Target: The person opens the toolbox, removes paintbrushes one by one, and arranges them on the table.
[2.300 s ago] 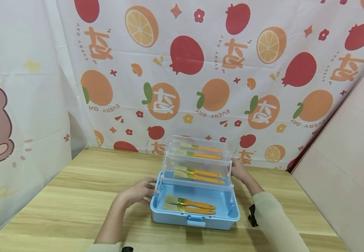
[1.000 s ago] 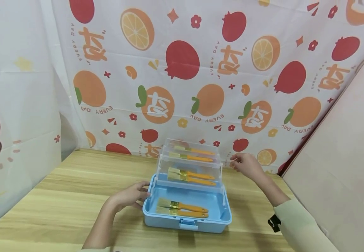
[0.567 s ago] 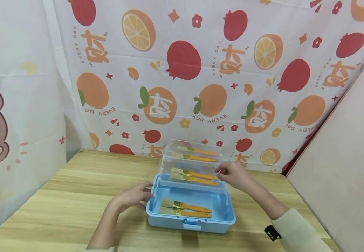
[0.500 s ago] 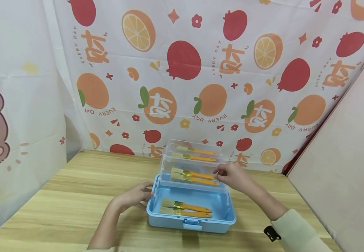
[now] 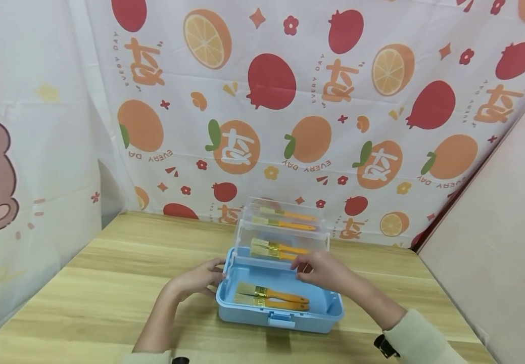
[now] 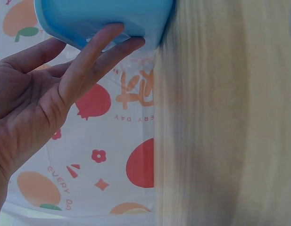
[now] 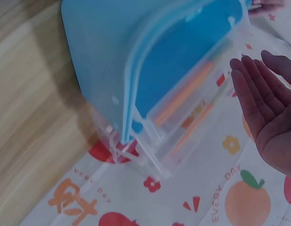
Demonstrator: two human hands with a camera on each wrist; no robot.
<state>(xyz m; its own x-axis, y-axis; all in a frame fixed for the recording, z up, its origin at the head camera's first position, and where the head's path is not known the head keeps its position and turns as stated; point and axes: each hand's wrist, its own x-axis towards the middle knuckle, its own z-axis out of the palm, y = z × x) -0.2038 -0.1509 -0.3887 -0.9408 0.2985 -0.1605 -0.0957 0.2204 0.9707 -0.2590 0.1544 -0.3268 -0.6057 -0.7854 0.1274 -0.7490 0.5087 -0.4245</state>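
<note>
A light blue toolbox point(image 5: 244, 314) stands on the table with two clear trays point(image 5: 285, 233) raised behind its base. Two paintbrushes point(image 5: 285, 298) with orange handles and pale bristles lie in the base; more brushes point(image 5: 289, 223) lie in the trays. My left hand point(image 5: 196, 279) rests against the box's left end, its fingers point(image 6: 88, 61) straight along the blue outer wall. My right hand point(image 5: 323, 271) hovers over the right part of the base, in front of the lower tray's brush handles, fingers loosely bent with nothing in them.
The box sits on a wood-grain table point(image 5: 121, 273). Close behind hangs a white cloth point(image 5: 176, 121) printed with fruit, with another cloth point(image 5: 57, 167) at the left and a pale panel point(image 5: 503, 242) at the right. The front latch point(image 5: 282, 320) hangs open.
My right hand has left the trays' right side, swung out right, then come back left and down over the base. My left hand stays at the box's left end.
</note>
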